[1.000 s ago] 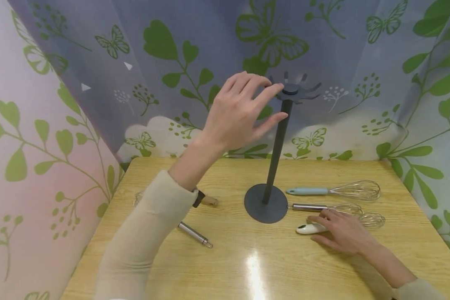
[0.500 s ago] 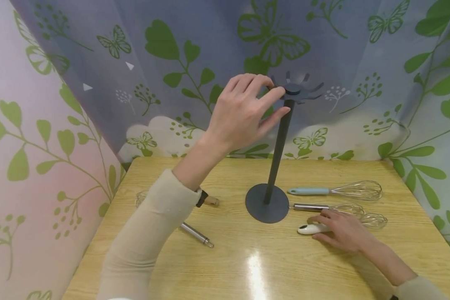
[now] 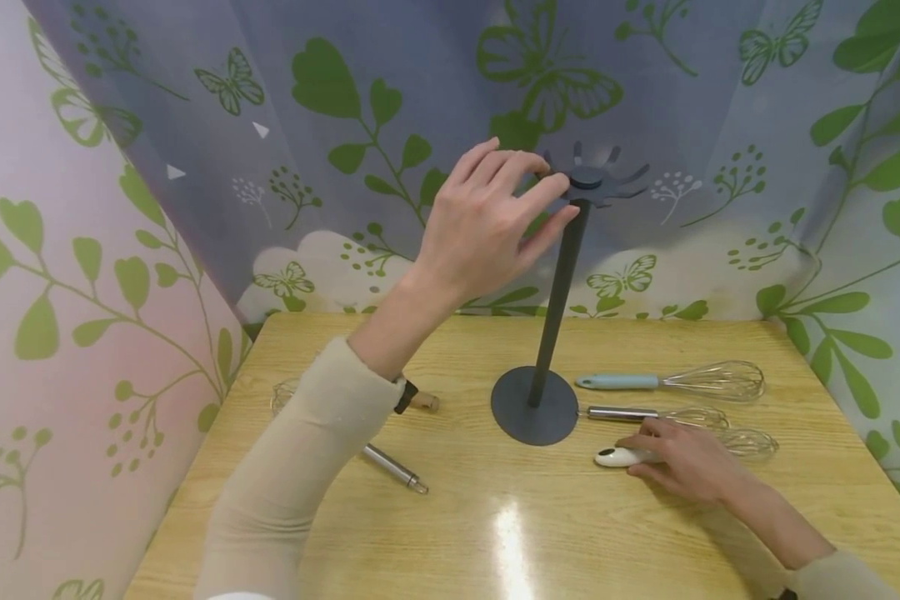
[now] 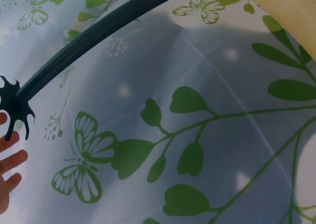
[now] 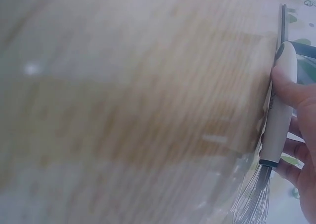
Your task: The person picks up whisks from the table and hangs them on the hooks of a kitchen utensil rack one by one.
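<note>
A dark grey utensil stand (image 3: 558, 292) rises from its round base, with a ring of curved hooks on top. My left hand (image 3: 480, 217) is at the left side of those hooks, its thumb and fingertips around one hook (image 4: 22, 128). The fingertips show at the edge of the left wrist view. My right hand (image 3: 690, 462) grips a whisk by its white handle (image 3: 618, 457), which lies on the table. In the right wrist view the thumb presses one side of the white handle (image 5: 281, 105) and the fingers lie behind it.
Right of the base lie a blue-handled whisk (image 3: 618, 382) and a metal-handled whisk (image 3: 622, 413). On the left, partly behind my sleeve, are a wooden handle (image 3: 425, 402), a metal handle (image 3: 395, 467) and some whisk wires (image 3: 281, 393). Patterned cloth (image 3: 412, 67) surrounds the wooden table.
A finger of my left hand has lifted slightly, while the hand stays at the hooks. My right hand keeps its grip on the white-handled whisk, with hardly any movement.
</note>
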Action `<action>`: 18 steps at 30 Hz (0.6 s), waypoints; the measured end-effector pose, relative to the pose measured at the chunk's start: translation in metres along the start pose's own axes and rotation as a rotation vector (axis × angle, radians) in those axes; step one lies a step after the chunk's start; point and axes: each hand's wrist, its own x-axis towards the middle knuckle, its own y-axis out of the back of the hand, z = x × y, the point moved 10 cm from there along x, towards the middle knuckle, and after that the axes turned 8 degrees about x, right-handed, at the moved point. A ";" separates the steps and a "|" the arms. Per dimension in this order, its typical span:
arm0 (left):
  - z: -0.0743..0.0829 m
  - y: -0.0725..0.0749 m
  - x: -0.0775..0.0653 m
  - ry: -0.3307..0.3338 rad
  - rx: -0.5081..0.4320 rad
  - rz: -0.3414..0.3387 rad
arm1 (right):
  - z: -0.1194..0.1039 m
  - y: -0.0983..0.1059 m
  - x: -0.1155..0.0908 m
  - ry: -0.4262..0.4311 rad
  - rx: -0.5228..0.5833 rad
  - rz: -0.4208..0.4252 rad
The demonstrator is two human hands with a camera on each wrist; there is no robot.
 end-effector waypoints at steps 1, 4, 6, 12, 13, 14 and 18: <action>0.000 0.000 0.000 0.001 0.000 0.006 | 0.000 0.000 0.000 0.001 -0.002 -0.002; 0.000 0.002 0.000 0.002 0.005 0.021 | 0.000 0.000 0.000 -0.001 -0.002 -0.008; 0.000 0.002 0.000 0.003 0.002 0.027 | 0.000 0.001 -0.001 -0.004 -0.001 -0.011; 0.000 0.002 -0.001 0.015 -0.010 0.023 | -0.002 0.005 0.000 -0.003 -0.004 0.004; 0.000 0.002 0.000 0.017 -0.010 0.023 | -0.003 0.006 0.000 -0.001 -0.004 0.010; 0.000 0.002 -0.001 0.019 -0.011 0.024 | -0.004 0.007 0.000 0.004 -0.003 0.016; -0.001 0.002 -0.001 0.025 -0.011 0.031 | -0.008 0.012 0.000 0.018 0.002 0.045</action>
